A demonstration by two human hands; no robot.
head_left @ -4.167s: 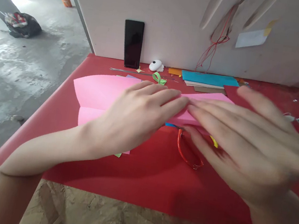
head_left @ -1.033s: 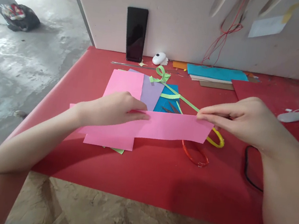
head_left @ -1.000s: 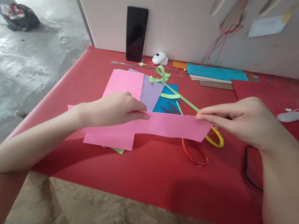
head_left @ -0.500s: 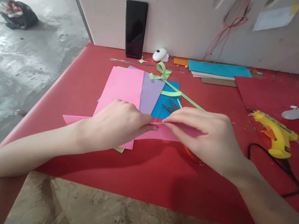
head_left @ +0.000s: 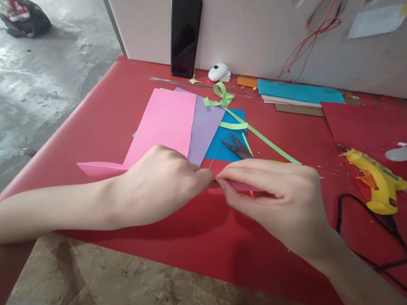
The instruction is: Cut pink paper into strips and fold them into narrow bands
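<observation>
My left hand and my right hand pinch a folded strip of pink paper between thumbs and fingers, their tips almost meeting. The strip's left end sticks out past my left wrist, and much of it is hidden behind the hands. Beyond them lies a pink sheet, overlapping a purple sheet and a blue sheet. Scissors rest with their blades on the blue sheet, the handles largely covered by my right hand. A curled light green paper strip runs from the sheets toward my right hand.
A black phone leans upright against the wall, beside a small white object. Farther right are stacked turquoise sheets and a yellow glue gun with a black cord. The red table ends at the left above a grey floor.
Both hands have moved slightly down and closer together with the pink strip. Its left end now tilts and shows farther left; less of it shows at the right.
</observation>
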